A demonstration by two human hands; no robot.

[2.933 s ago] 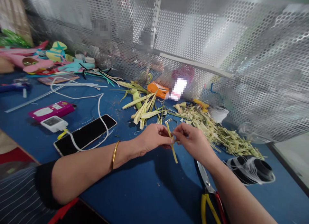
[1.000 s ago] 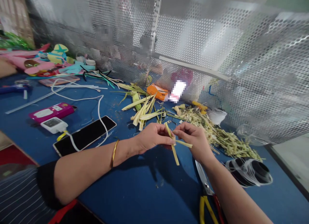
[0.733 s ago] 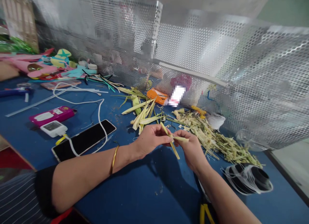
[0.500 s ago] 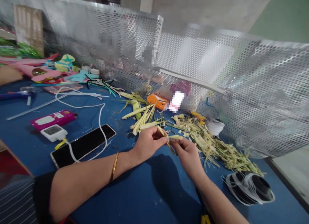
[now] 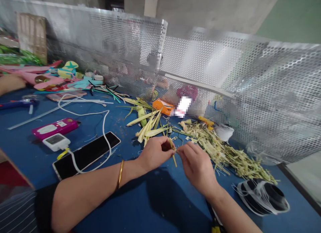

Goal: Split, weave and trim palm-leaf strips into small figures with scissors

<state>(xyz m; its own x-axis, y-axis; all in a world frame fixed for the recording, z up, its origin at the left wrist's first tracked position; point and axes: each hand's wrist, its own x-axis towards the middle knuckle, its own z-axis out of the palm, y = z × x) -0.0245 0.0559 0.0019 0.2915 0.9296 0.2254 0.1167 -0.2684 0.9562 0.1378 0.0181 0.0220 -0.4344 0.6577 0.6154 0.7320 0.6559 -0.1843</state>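
My left hand (image 5: 153,153) is closed in a pinch on a thin yellow-green leaf strip (image 5: 173,153) held just above the blue table (image 5: 140,199). My right hand (image 5: 197,165) meets it from the right, fingers pinched on the same strip. A gold bangle (image 5: 120,171) sits on my left wrist. Just beyond my hands lie several long cut leaf strips (image 5: 147,121). A heap of leaf trimmings (image 5: 223,151) spreads to the right of them.
A black phone (image 5: 86,154) with a white cable, a white charger (image 5: 55,141) and a pink device (image 5: 54,127) lie at left. A thread spool (image 5: 263,196) sits at right. An orange box (image 5: 163,106) rests by the perforated metal screen (image 5: 225,75). Colourful craft pieces (image 5: 50,77) crowd the far left.
The side piece that stuck out to the right of the strip is now tucked under my right fingers. Both hands have stayed together, and the view has tilted up.
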